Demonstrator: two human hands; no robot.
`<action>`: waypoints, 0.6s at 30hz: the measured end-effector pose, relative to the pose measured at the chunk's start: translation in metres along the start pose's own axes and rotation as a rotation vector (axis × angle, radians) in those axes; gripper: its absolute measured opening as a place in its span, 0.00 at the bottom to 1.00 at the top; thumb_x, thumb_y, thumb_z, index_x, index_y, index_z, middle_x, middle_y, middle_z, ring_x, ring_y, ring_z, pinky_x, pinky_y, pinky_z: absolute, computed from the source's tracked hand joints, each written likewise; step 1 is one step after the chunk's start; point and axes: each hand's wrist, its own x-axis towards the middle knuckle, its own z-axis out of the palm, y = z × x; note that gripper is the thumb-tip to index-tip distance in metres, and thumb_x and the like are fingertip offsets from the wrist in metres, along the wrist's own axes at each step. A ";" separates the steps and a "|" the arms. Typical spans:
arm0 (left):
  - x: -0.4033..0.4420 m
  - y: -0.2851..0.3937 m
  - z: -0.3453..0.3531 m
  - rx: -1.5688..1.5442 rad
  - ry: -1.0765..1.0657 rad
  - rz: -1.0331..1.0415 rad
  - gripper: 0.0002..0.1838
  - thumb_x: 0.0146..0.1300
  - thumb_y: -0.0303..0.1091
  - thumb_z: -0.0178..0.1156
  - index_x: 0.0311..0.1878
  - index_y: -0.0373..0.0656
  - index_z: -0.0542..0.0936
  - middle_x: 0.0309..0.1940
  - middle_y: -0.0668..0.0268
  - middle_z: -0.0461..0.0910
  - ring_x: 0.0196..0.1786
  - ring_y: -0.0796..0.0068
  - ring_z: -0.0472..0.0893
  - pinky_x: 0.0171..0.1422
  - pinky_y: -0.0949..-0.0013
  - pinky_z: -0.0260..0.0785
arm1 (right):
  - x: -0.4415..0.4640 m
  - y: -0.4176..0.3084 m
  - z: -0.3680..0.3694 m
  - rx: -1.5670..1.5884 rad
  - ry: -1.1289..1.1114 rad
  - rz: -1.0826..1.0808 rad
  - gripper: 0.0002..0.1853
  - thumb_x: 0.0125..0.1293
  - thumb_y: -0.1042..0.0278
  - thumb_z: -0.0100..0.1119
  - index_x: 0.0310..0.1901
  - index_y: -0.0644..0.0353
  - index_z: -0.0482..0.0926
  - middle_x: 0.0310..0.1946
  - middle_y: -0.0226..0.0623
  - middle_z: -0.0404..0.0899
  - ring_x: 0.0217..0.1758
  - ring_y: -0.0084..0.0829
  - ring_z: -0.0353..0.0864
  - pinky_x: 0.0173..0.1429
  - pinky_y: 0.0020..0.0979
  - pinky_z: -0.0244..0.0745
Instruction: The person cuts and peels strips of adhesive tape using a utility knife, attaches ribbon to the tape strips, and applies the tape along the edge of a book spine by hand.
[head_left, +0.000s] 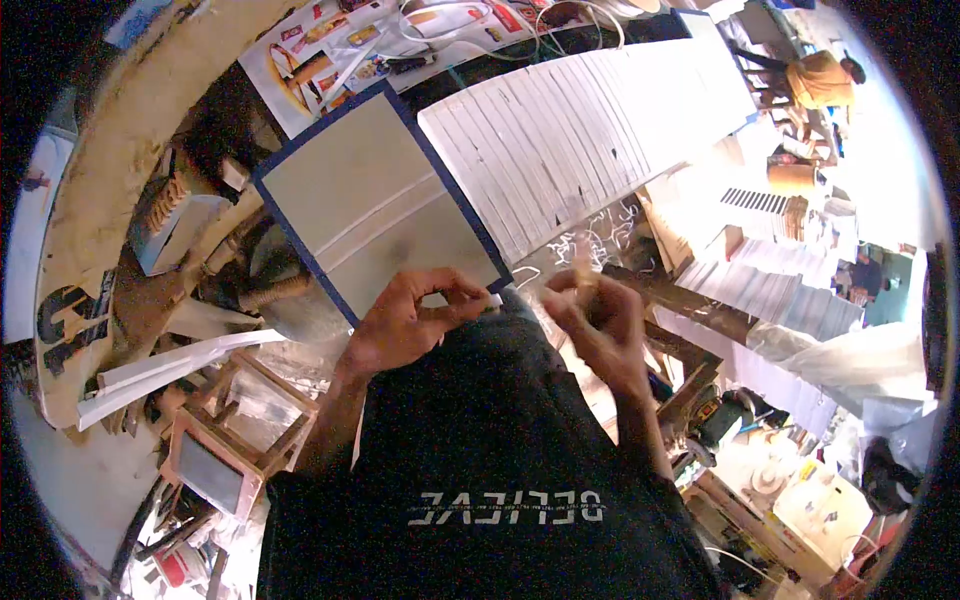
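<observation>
An open book cover (385, 200) with blue edges and a grey inside lies in front of the body, tilted, with a pale strip across its middle. My left hand (415, 315) is over its near edge, thumb and index finger pinched at a small whitish piece too small to name, by the cover's near right corner. To the right, my right hand (600, 315) is raised with its fingers curled together; a blurred yellowish thing shows at the fingertips. Beyond the cover is a long row of overlapping white sheets (560, 130).
Stacks of paper (770, 280) stand at the right. A wooden frame stool (215, 455) is at lower left, a cardboard box (825, 510) at lower right. A person in yellow (820, 80) bends at the far upper right; another person (862, 277) is at the far right.
</observation>
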 end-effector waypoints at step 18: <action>0.031 0.011 -0.039 0.134 0.549 0.209 0.11 0.70 0.38 0.63 0.45 0.41 0.85 0.34 0.71 0.83 0.35 0.82 0.78 0.40 0.75 0.72 | 0.000 0.148 -0.122 -0.617 -0.398 -0.171 0.08 0.61 0.70 0.67 0.39 0.63 0.81 0.33 0.40 0.84 0.38 0.40 0.86 0.41 0.40 0.78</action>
